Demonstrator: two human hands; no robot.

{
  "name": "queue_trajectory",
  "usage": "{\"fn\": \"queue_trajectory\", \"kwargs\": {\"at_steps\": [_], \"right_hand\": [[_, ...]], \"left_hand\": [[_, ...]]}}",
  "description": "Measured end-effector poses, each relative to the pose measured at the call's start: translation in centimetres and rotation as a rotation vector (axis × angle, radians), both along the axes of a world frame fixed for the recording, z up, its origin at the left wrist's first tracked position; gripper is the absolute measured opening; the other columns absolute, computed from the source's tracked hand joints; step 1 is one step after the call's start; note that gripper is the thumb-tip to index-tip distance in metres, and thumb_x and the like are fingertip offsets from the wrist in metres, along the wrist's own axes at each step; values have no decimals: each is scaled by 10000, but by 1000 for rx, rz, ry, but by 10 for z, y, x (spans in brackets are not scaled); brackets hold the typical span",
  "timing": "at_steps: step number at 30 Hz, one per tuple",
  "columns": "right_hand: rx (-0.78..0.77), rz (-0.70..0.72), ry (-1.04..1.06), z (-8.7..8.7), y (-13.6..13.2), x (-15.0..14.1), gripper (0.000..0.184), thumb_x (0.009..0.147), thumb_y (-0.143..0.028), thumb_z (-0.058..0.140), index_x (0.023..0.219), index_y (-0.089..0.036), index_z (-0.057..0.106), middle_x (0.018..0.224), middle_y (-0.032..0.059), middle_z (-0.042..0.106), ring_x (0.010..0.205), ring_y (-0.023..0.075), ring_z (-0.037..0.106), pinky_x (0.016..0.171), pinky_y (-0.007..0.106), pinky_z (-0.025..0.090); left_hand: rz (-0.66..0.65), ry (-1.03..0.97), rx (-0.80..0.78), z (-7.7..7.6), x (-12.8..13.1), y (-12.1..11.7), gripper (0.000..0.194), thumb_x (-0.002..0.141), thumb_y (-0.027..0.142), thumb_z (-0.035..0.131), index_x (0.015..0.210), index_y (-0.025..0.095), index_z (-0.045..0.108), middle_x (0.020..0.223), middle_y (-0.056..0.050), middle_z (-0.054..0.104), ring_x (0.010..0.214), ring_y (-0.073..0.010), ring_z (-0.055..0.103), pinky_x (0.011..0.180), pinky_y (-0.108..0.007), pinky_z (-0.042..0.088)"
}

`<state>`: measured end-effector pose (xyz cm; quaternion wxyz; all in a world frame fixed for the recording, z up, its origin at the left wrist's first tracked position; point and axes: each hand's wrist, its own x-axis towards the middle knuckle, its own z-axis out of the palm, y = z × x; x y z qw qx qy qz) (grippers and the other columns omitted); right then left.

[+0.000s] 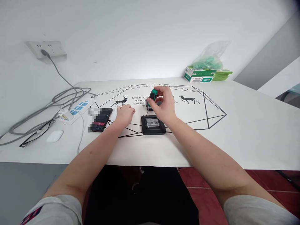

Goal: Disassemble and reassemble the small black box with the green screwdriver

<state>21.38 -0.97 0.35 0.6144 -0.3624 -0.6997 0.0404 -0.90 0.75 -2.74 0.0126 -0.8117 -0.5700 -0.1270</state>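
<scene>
My right hand (pixel 167 105) is raised over the middle of a white desk (pixel 248 140), thumb and fingers closed around the handle of a green-and-black screwdriver (pixel 153 93). Its thin shaft slants down to the far left corner of a black, square device (pixel 152 122) with a white label, lying flat in front of me; whether the tip touches it, I cannot tell. My left hand (pixel 125 114) rests on the desk to the left of the device, knuckles up, fingers curled; the fingertips are unclear, so I cannot tell if they grip anything. Just left of it lies a smartphone (pixel 102 120), partly pixelated. Farther left are a white power strip (pixel 81 107) with blue sockets and a white earbud case (pixel 55 136). The desk surface bears 2 black printed deer (pixel 121 101), 1 on each side of some lettering. At the back right, a clear plastic bag (pixel 212 57) sits on green-and-white boxes (pixel 199 73).
</scene>
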Motion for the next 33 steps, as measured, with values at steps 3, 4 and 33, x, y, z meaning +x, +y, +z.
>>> {"fn": "queue_trajectory", "kwargs": {"at_steps": [3,4,33], "right_hand": [[-4,0,4,0,0,0,416,936,-334,731,1318,-293,571,1172,60,650,986,224,664,739,397,645],[-4,1,4,0,0,0,412,933,-330,732,1311,-294,574,1168,58,650,980,223,664,738,397,645],[120,-117,-95,5,7,12,374,930,-267,626,1298,-286,561,1127,76,597,935,246,634,731,435,623]], "left_hand": [[52,-27,37,1,-1,1,394,1089,237,450,1148,251,839,1226,-161,713,1216,-370,576,1047,-590,396],[62,-40,48,2,-2,1,395,1090,239,450,1159,255,839,1229,-160,715,1223,-372,575,1048,-592,393],[-438,-120,-381,21,11,-34,1019,814,657,790,1700,288,447,1724,-136,453,1590,-423,393,1312,-576,359]]}}
